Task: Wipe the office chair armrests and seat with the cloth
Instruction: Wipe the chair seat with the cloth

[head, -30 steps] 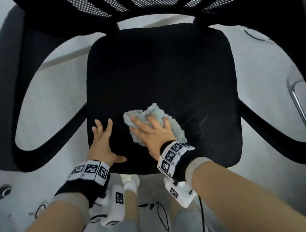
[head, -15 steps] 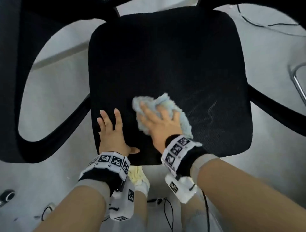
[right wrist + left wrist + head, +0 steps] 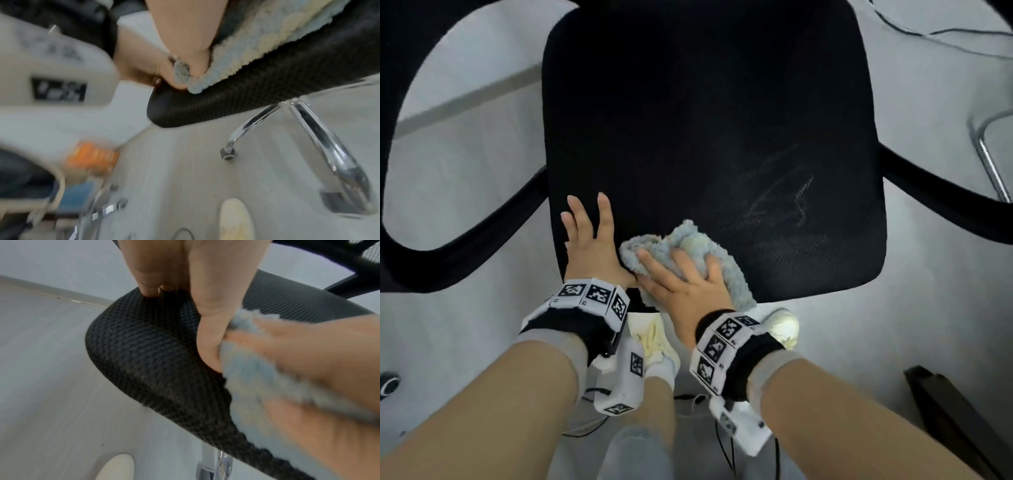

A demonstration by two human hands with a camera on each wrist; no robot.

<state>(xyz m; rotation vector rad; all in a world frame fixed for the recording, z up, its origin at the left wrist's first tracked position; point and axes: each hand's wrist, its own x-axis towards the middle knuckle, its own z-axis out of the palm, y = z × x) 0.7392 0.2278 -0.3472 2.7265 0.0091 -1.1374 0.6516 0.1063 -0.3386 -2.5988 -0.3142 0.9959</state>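
Observation:
The black mesh seat (image 3: 705, 120) of the office chair fills the head view, with faint whitish streaks (image 3: 780, 195) right of centre. My left hand (image 3: 589, 236) lies flat with straight fingers on the seat's front left corner. Just right of it, my right hand (image 3: 685, 284) holds the bunched light blue cloth (image 3: 729, 274) at the seat's front edge, with its fingers spread over the cloth and its thumb against the left hand. The left wrist view shows the cloth (image 3: 246, 378) between thumb and fingers, draped over the seat (image 3: 144, 353) edge. Black armrests curve at the left (image 3: 465, 253) and right (image 3: 945, 205).
Pale floor surrounds the chair. The chrome base legs (image 3: 318, 138) with a castor (image 3: 227, 152) spread under the seat. My shoes (image 3: 654, 339) stand at the front edge. A chrome tube (image 3: 989, 164) and a cable (image 3: 928, 31) lie right; a dark object (image 3: 945, 411) lies lower right.
My right hand has slid the cloth back to the seat's front edge and leftward until it meets the left hand. The left hand stays on the front left corner.

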